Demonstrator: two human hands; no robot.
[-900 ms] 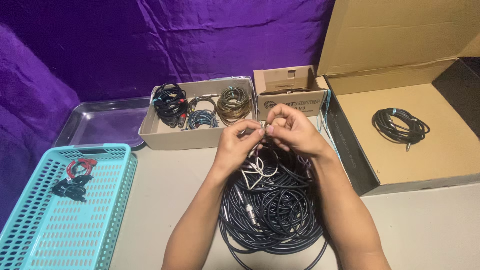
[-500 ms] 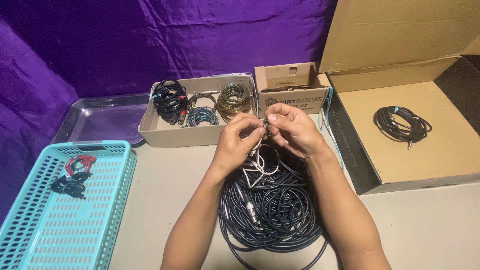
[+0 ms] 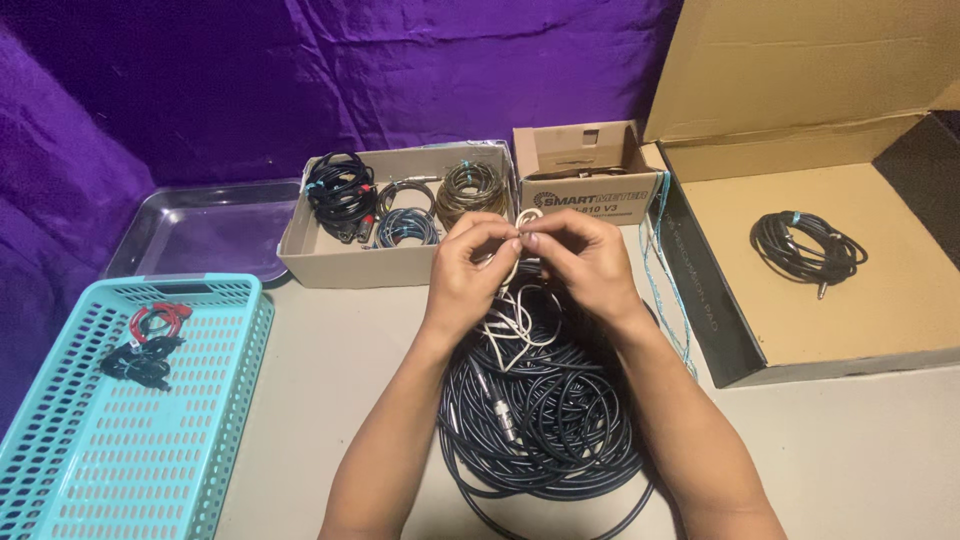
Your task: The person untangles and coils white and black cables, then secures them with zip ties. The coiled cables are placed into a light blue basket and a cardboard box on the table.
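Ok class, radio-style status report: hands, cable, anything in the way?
Left hand and right hand both pinching white cable. Cable hangs over black cable pile. Nothing blocking.

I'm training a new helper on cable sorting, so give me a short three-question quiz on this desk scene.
1. True or false: both hands, left hand and right hand, pinch the white cable above the big black cable pile.
2. Which container holds a single black coiled cable?
A. turquoise basket
B. large open cardboard box
C. clear tray
3. Fill in: the small red cable lies in the ____ basket.

Key: 1 true; 2 B; 3 turquoise.
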